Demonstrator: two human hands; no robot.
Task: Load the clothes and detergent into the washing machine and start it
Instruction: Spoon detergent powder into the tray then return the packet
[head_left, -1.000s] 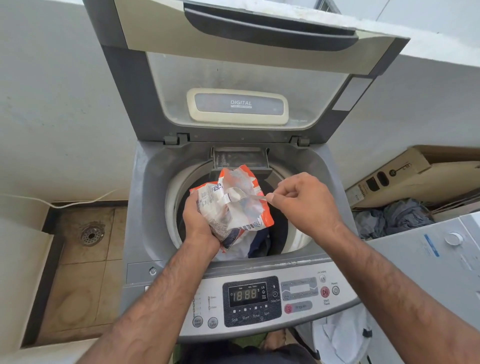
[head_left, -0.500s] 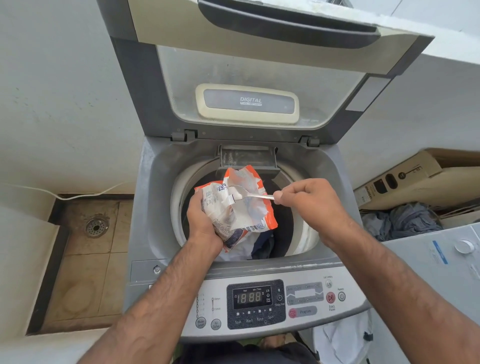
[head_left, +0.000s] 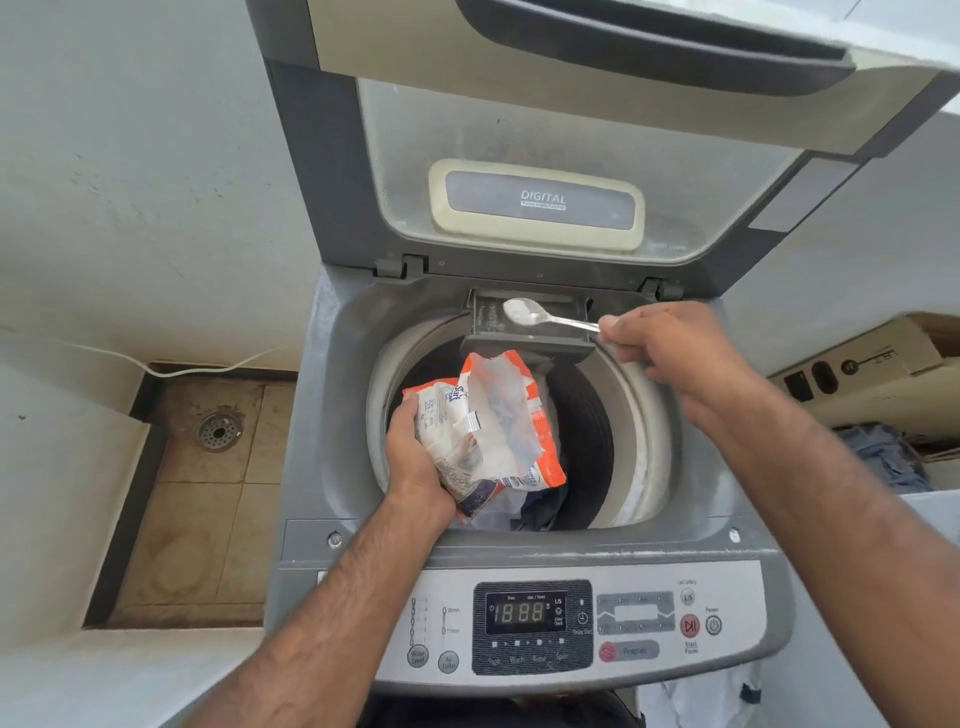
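The grey top-load washing machine (head_left: 311, 415) stands with its lid (head_left: 571, 130) up. White and dark clothes (head_left: 540, 512) lie in the drum. My left hand (head_left: 415, 462) grips an orange and white detergent packet (head_left: 488, 431), open at the top, over the drum. My right hand (head_left: 675, 353) holds a metal spoon (head_left: 545, 317) by its handle. The spoon's bowl is heaped with white powder and hovers over the open detergent drawer (head_left: 530, 332) at the drum's back rim. The control panel (head_left: 532, 626) in front shows 1888 on its display.
A tiled floor recess with a round drain (head_left: 219, 431) lies to the left, with a white cable (head_left: 156, 366) along the wall. To the right are a cardboard box (head_left: 857, 374), grey cloth (head_left: 883, 457) and a white surface. White cloth (head_left: 696, 699) hangs below the panel.
My right hand lifted the spoon out of the packet with powder on it and carried it back over the detergent drawer. My left hand keeps the packet over the drum.
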